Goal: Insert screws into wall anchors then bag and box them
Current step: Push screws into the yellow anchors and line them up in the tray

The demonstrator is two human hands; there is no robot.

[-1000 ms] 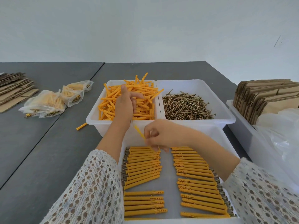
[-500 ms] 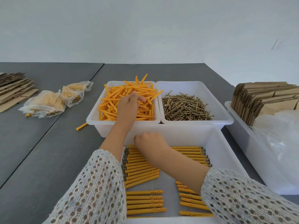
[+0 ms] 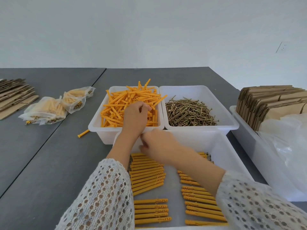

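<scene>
A person in white open-knit sleeves works over three white bins on a grey table (image 3: 49, 163). The left hand (image 3: 135, 117) reaches into the far left bin (image 3: 96, 128), its fingers curled down among the loose orange wall anchors (image 3: 132, 100) heaped there; whether its grip closes on one cannot be told. The right hand (image 3: 159, 146) hovers over the far end of the near bin (image 3: 232, 156), blurred, knuckles up and fingers bent under, so its grip and anything in it cannot be made out. The two hands lie close together, the left wrist just beside the right hand's fingers.

The far right bin (image 3: 232, 120) holds a pile of brass-coloured screws (image 3: 189, 112). The near bin holds assembled anchors (image 3: 147, 176) laid flat in rows: a long row at left with screw heads showing at its left ends, a group of five below it, and further rows at right partly hidden by the right forearm.

One stray anchor (image 3: 83, 133) lies on the table beside the left bin. Two filled clear bags (image 3: 49, 110) rest farther left, near flattened cardboard (image 3: 15, 97) at the table's edge. At right, a fourth white bin (image 3: 245, 143) carries a stack of folded cardboard boxes (image 3: 274, 102) standing on edge and crumpled clear plastic (image 3: 289, 146)
</scene>
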